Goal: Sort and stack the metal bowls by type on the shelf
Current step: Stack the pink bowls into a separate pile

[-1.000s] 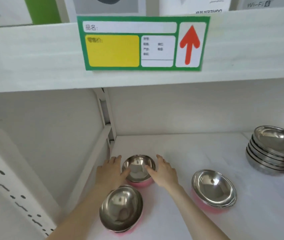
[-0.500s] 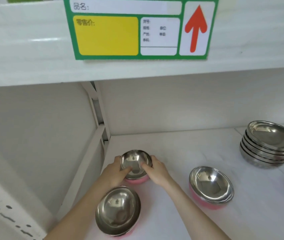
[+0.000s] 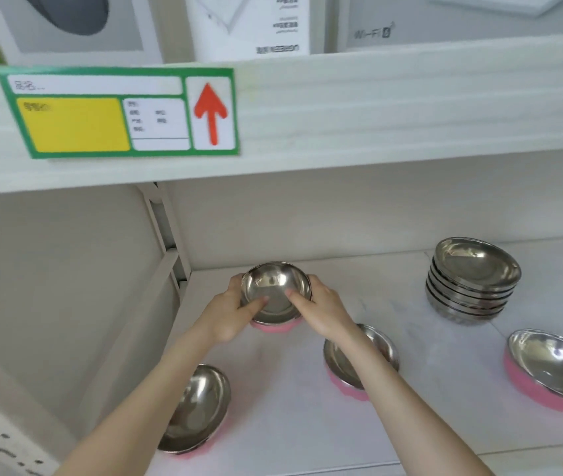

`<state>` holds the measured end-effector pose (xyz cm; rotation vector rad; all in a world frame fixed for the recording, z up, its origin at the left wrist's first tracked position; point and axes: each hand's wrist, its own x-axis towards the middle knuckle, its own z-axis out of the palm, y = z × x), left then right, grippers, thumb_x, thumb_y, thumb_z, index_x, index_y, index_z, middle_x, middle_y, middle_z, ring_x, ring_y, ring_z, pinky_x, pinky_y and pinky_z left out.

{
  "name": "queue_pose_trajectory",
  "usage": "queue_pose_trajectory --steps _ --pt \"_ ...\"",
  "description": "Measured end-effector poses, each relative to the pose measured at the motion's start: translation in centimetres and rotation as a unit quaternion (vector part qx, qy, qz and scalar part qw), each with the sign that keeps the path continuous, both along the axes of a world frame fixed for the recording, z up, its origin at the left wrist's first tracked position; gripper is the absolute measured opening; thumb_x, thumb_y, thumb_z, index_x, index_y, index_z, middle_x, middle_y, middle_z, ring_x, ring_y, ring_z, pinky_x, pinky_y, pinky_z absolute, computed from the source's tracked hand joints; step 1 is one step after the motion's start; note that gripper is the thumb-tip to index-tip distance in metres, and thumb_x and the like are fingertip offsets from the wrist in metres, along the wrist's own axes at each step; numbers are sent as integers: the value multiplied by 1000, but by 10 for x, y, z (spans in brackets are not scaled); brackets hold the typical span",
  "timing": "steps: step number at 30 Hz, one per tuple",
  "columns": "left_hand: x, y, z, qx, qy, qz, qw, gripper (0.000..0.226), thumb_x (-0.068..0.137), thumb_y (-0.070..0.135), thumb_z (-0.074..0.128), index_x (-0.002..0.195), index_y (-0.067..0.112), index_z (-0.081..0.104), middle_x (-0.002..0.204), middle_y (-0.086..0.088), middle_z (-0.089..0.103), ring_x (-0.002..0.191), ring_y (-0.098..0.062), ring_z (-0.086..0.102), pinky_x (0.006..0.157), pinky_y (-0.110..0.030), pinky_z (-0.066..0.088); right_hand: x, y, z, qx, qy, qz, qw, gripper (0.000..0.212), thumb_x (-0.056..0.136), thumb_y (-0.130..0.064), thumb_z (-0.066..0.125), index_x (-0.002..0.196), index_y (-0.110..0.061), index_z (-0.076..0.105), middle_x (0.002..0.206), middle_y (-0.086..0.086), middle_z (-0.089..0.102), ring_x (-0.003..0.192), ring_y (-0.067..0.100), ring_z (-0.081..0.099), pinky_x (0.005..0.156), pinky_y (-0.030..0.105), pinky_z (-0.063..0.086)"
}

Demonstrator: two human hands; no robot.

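A small pink-bottomed metal bowl [image 3: 274, 290] is held between both hands near the shelf's back left corner. My left hand [image 3: 230, 310] grips its left rim with the thumb inside. On the right rim sits my right hand [image 3: 324, 309], thumb inside too. Whether the bowl touches the shelf I cannot tell. Another pink-bottomed bowl [image 3: 197, 407] lies at the front left. A third [image 3: 376, 352] is partly hidden under my right forearm. A larger pink-bottomed bowl [image 3: 558, 369] sits at the right edge. A stack of several plain metal bowls [image 3: 472, 280] stands at the back right.
The white shelf board [image 3: 290, 407] carries all the bowls. An upper shelf edge [image 3: 376, 108] with a green, yellow and red-arrow label [image 3: 118, 111] overhangs closely. A metal upright [image 3: 166, 235] stands at the back left corner. Boxes [image 3: 249, 25] stand on the upper shelf.
Both hands closed on the small bowl, thumbs moving inside its rim. The view shifted, bringing the right pink-bottomed bowl and the boxes above into sight.
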<state>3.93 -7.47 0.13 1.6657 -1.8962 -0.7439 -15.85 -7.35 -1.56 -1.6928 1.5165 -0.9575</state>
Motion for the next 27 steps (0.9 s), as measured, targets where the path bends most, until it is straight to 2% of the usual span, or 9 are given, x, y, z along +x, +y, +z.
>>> queue_pose_trajectory --steps 4,8,11,16,20,22,25,27 --pt "-43 7 5 -20 12 6 1000 62 89 51 56 139 25 32 100 7 60 92 -18 55 77 -27 38 -44 7 10 -5 3 3 1000 52 78 -67 44 106 -25 56 99 -7 66 95 15 62 84 37 51" --pt "-85 15 7 -23 12 -2 1000 60 87 56 54 135 25 34 90 12 60 93 -19 58 77 -27 38 -91 20 15 3 6 7 1000 49 82 -62 48 108 -21 56 103 -3 66 97 17 63 89 41 51" --pt "-123 22 9 -30 -2 -13 999 63 87 59 52 136 25 33 92 9 60 89 -17 56 77 -29 39 -129 34 17 5 9 1 1000 51 81 -64 47 109 -23 56 104 -5 66 98 14 62 91 41 51" --pt "-189 36 9 -35 5 -46 998 55 85 60 53 125 24 38 78 10 63 79 -18 64 72 -33 46 -193 52 21 1 28 -42 999 45 85 -59 51 109 -21 57 107 -3 65 101 17 61 89 40 48" --pt "-243 47 13 -50 13 -57 997 54 86 60 52 123 22 39 76 10 66 86 -21 62 77 -35 47 -244 65 23 -15 20 -50 998 52 87 -53 54 126 -20 54 124 -2 63 118 18 55 98 38 43" --pt "-273 52 13 -46 15 -65 997 54 86 60 51 121 21 40 80 4 70 90 -22 64 82 -37 49 -272 72 24 -13 17 -60 998 52 86 -53 54 126 -20 55 126 0 62 119 19 55 102 41 42" --pt "-319 55 9 -47 0 -57 997 59 85 64 49 123 19 40 97 -7 71 96 -28 64 83 -38 48 -314 77 24 -12 3 -68 998 42 87 -49 56 119 -23 59 115 -2 66 110 16 60 93 36 46" --pt "-345 57 2 -51 -12 -48 997 61 85 66 47 121 17 41 97 -8 70 94 -30 63 78 -38 47 -340 78 21 -8 -4 -63 998 35 87 -48 57 113 -24 62 108 -5 68 103 13 63 86 32 49"
